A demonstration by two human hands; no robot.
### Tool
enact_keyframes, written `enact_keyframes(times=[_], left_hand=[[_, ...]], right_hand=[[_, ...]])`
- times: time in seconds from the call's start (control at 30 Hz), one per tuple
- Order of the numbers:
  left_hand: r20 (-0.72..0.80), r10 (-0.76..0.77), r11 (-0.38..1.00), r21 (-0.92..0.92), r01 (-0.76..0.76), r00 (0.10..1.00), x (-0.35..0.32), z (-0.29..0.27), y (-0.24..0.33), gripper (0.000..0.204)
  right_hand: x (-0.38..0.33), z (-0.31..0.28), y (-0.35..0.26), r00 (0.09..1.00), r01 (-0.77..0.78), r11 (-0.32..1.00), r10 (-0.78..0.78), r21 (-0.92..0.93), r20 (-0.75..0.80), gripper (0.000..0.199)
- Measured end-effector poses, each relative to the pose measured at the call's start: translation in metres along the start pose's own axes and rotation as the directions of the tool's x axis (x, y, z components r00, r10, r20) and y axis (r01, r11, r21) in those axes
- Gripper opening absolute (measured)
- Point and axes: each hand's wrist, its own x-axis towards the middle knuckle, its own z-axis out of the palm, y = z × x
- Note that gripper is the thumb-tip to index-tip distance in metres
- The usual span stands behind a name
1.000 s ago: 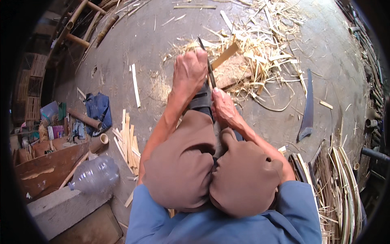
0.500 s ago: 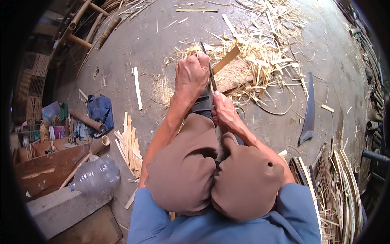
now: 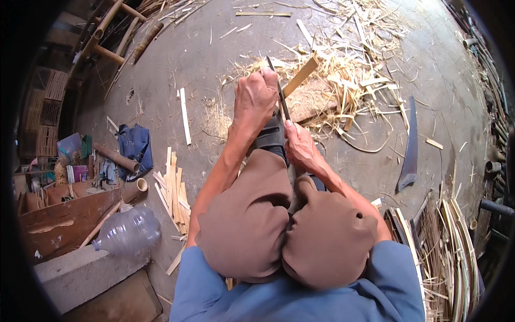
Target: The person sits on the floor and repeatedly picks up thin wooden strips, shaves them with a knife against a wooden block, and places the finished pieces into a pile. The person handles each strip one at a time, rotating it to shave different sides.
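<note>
My right hand (image 3: 302,147) is closed round the lower end of a long, narrow dark knife (image 3: 282,99), whose blade slants up and away past my left knuckles. My left hand (image 3: 256,99) makes a fist just left of the blade, above my shoe. From the blade's right side a flat tan bamboo strip (image 3: 301,77) sticks out to the upper right. Its other end runs behind the blade into my left fist, where the fingers hide it. Both forearms reach forward around my knees in brown trousers (image 3: 244,220).
Beyond my hands, curled shavings (image 3: 348,80) lie over a brown block (image 3: 314,102). A handsaw (image 3: 410,145) and bundled strips (image 3: 456,252) are on the right. To the left are cut strips (image 3: 174,193), a clear plastic bottle (image 3: 129,231) and a wooden box (image 3: 70,217).
Both hands, the knife and the bamboo strip keep nearly the same places. The whole view has shifted slightly; the grips look the same.
</note>
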Motion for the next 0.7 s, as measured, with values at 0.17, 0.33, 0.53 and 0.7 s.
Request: enact_keyframes(times=[0.17, 0.33, 0.53, 0.7], left_hand=[[0.048, -0.070, 0.997, 0.034, 0.068, 0.996, 0.009, 0.003, 0.003, 0.059], [-0.022, -0.007, 1.000, 0.020, 0.007, 1.000, 0.006, 0.007, -0.008, 0.061], [0.061, -0.002, 0.998, -0.069, 0.006, 0.998, 0.008, -0.001, 0.009, 0.062], [0.045, -0.008, 0.992, 0.128, 0.002, 0.999, 0.012, 0.000, 0.009, 0.059]], right_hand=[[-0.001, -0.007, -0.012, 0.994, -0.097, 0.981, 0.087, 0.168, 0.067, 0.045], [-0.028, -0.009, -0.059, 0.981, 0.192, 0.967, -0.193, 0.169, -0.009, 0.046], [0.018, -0.006, 0.025, 0.997, 0.030, 0.998, -0.034, -0.054, -0.073, 0.053], [-0.002, -0.007, -0.006, 0.989, -0.127, 0.972, 0.110, 0.200, 0.095, 0.043]])
